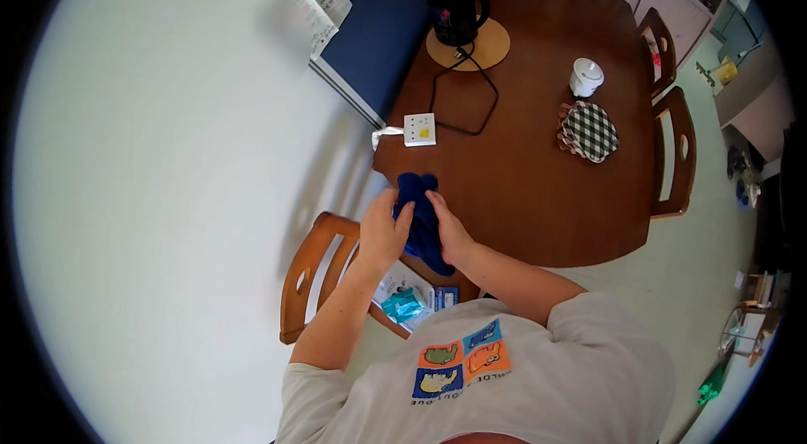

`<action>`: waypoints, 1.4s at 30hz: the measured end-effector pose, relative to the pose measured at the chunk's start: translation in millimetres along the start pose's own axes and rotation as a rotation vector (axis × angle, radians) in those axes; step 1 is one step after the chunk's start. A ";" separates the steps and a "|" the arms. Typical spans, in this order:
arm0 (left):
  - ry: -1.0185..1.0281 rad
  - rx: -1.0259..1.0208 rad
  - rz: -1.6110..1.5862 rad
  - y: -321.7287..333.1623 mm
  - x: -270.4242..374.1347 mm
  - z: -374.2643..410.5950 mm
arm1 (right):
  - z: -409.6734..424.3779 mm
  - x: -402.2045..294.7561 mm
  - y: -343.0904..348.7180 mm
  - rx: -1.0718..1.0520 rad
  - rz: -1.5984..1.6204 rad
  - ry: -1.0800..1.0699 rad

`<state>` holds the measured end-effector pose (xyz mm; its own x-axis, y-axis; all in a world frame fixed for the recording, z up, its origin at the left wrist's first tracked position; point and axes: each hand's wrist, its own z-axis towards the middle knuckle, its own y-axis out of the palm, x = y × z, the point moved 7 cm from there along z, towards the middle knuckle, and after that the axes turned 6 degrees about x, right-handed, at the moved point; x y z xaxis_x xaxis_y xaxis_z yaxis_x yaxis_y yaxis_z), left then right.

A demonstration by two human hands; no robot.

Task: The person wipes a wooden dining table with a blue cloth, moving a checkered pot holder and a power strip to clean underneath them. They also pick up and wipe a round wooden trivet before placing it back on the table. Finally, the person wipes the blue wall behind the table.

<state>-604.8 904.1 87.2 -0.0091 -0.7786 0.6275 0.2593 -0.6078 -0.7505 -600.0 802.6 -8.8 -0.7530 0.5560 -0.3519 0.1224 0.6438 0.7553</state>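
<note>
A bunched dark blue cloth (421, 223) is held up between both hands, over the near left edge of the brown wooden table (504, 192). My left hand (382, 226) grips its left side, the thumb lying across the front. On the cloth's right side my right hand (451, 229) presses with its fingers and palm. Part of the fabric hangs below the hands. Just beyond it, a white power strip or socket block (419, 130) lies at the table's left edge, with a black cord (490, 119) running from it.
A black electric kettle (451, 9) stands on a round tan mat (495, 46). Farther right are a white cup (586, 77) and a checked cloth piece (590, 132). A wooden chair (321, 274) is at left, holding a teal packet (402, 305). A blue panel (378, 21) lines the wall.
</note>
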 end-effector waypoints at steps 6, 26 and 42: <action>0.352 0.213 0.397 -55.8 24.1 128.2 | 109.9 -83.8 48.7 -0.119 0.033 -0.097; 0.722 0.343 1.266 -159.3 -22.7 372.4 | 419.0 -181.7 115.8 0.781 -0.480 -0.575; 0.663 0.235 1.286 -154.9 -20.7 378.2 | 445.1 -311.2 150.8 0.650 -0.501 -0.565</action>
<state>-279.5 1073.3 269.0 -0.0708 -0.7201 -0.6902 0.5788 0.5339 -0.6164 -59.5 960.6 -31.4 -0.4166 0.2013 -0.8865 0.3320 0.9415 0.0578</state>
